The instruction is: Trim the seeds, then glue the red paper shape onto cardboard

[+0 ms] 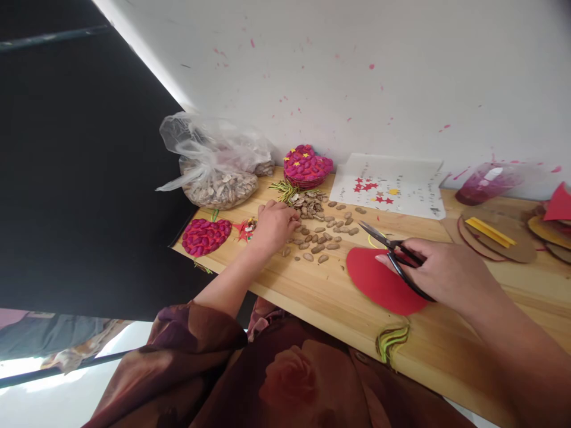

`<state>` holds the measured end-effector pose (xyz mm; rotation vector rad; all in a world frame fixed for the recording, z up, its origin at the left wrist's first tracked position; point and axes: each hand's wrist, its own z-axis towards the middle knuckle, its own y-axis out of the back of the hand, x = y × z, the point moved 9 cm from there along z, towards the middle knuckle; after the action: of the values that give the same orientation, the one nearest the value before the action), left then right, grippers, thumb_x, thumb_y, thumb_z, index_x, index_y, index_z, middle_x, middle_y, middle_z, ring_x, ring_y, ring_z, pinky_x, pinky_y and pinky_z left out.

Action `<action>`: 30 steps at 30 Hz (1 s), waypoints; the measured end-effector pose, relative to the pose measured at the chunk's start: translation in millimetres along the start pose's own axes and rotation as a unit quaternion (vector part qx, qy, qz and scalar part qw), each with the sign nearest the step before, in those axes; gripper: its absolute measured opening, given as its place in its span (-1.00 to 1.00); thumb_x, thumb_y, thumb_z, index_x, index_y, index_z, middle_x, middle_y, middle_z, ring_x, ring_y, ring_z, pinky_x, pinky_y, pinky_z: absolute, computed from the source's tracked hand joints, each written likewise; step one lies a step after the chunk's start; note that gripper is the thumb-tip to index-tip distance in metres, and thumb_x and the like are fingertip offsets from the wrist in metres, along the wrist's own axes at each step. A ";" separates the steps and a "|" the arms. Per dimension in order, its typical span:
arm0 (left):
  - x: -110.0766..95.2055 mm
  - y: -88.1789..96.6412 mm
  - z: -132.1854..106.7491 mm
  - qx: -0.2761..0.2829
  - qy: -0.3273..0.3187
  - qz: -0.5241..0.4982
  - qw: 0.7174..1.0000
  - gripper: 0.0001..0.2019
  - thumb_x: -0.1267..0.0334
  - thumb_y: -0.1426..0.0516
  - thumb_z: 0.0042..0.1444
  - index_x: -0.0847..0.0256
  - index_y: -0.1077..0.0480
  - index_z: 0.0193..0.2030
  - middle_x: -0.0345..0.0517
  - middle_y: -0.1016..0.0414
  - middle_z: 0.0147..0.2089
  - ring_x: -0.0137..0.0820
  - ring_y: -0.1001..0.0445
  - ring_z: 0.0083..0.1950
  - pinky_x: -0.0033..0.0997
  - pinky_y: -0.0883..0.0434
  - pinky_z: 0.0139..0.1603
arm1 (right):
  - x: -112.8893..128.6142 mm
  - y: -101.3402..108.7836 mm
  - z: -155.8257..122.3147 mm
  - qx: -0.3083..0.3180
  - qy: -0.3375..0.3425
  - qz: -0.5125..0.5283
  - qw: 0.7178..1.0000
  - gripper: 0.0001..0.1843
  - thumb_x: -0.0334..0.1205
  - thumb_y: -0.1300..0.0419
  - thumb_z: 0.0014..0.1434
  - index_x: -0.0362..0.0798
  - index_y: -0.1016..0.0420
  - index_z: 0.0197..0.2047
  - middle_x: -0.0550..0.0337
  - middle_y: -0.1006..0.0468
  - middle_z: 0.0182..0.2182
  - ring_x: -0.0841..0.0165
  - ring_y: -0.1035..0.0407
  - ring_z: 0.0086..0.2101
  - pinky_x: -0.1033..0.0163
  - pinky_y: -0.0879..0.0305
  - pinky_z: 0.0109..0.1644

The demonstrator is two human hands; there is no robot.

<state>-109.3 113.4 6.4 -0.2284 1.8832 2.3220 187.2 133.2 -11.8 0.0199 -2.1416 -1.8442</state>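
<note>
My right hand point(446, 270) grips black-handled scissors point(395, 248) by the loops, the blades slightly apart and pointing left. Under them lies a red round-edged piece point(383, 279), with a green, yellow and brown tassel point(392, 342) below it at the table edge. My left hand point(274, 226) is low over the table with its fingers curled together; what they hold, if anything, is hidden. Just beyond it is a pile of peanut shells point(310, 205), and several loose peanuts point(321, 241) spread to its right. Small red stars point(243, 230) lie left of my wrist.
A clear plastic bag of shells point(220, 187) stands at the back left. Magenta shell-covered pieces point(206, 236) lie at the left edge and at the back. A paper sheet with stars point(410, 199), a purple-stained cup point(488, 184) and cardboard discs point(524, 246) line the wall.
</note>
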 end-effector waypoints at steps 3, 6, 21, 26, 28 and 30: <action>-1.6 0.1 -1.2 -0.001 -0.008 -0.003 1.000 -0.84 0.22 -0.16 0.24 0.10 -0.61 -0.21 -0.04 -0.62 -0.13 -0.12 -0.41 0.00 -0.11 -0.22 -0.01 | 0.1 -0.8 -0.5 -0.001 0.007 0.000 1.000 -0.45 0.48 -0.08 -0.03 0.14 -0.43 -0.47 0.21 -0.50 -0.58 0.20 -0.32 -0.49 0.18 -0.11 -0.42; 1.4 0.8 -1.6 -0.006 -0.003 -0.002 1.000 -0.82 0.27 -0.14 0.25 0.09 -0.60 -0.15 -0.04 -0.63 -0.08 -0.12 -0.42 0.02 -0.11 -0.21 0.00 | 1.0 -1.9 -0.5 0.001 0.008 0.001 1.000 -0.45 0.47 -0.09 -0.02 0.15 -0.45 -0.44 0.21 -0.51 -0.56 0.20 -0.34 -0.48 0.18 -0.10 -0.41; -11.6 -1.4 -10.1 0.007 -0.026 0.003 1.000 -0.82 0.26 -0.14 0.24 0.10 -0.61 -0.16 -0.07 -0.65 -0.09 -0.13 -0.43 0.00 -0.10 -0.20 -0.01 | 2.8 -2.5 -0.1 0.002 0.017 -0.007 1.000 -0.40 0.50 -0.04 0.01 0.13 -0.45 -0.43 0.18 -0.53 -0.54 0.21 -0.35 -0.47 0.18 -0.09 -0.40; -8.9 -5.9 -9.3 0.021 -0.018 -0.010 1.000 -0.79 0.29 -0.13 0.25 0.10 -0.62 -0.15 -0.07 -0.65 -0.05 -0.14 -0.44 0.01 -0.10 -0.21 0.02 | 2.9 -3.0 -0.8 -0.002 0.019 -0.003 1.000 -0.39 0.51 -0.03 0.00 0.13 -0.45 -0.44 0.18 -0.52 -0.54 0.22 -0.34 -0.48 0.19 -0.08 -0.41; -6.4 -5.7 -7.1 0.015 -0.007 -0.020 1.000 -0.80 0.29 -0.13 0.24 0.09 -0.62 -0.16 -0.08 -0.66 -0.07 -0.14 -0.45 0.01 -0.10 -0.22 0.05 | 3.0 -3.3 -0.7 -0.003 0.021 0.000 1.000 -0.40 0.51 -0.04 0.00 0.13 -0.44 -0.44 0.19 -0.52 -0.54 0.22 -0.34 -0.48 0.19 -0.08 -0.41; -1.7 -4.3 -4.4 0.008 0.017 -0.042 0.999 -0.81 0.28 -0.16 0.21 0.07 -0.62 -0.14 -0.09 -0.67 -0.12 -0.14 -0.47 0.01 -0.10 -0.24 0.08 | 2.4 -3.8 -0.6 -0.003 0.019 0.001 1.000 -0.41 0.50 -0.05 0.00 0.13 -0.45 -0.44 0.19 -0.53 -0.54 0.21 -0.35 -0.48 0.19 -0.08 -0.41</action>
<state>-106.6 110.0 1.8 -0.3394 1.8703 2.2608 184.4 131.5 -14.9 0.0509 -2.1093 -1.8330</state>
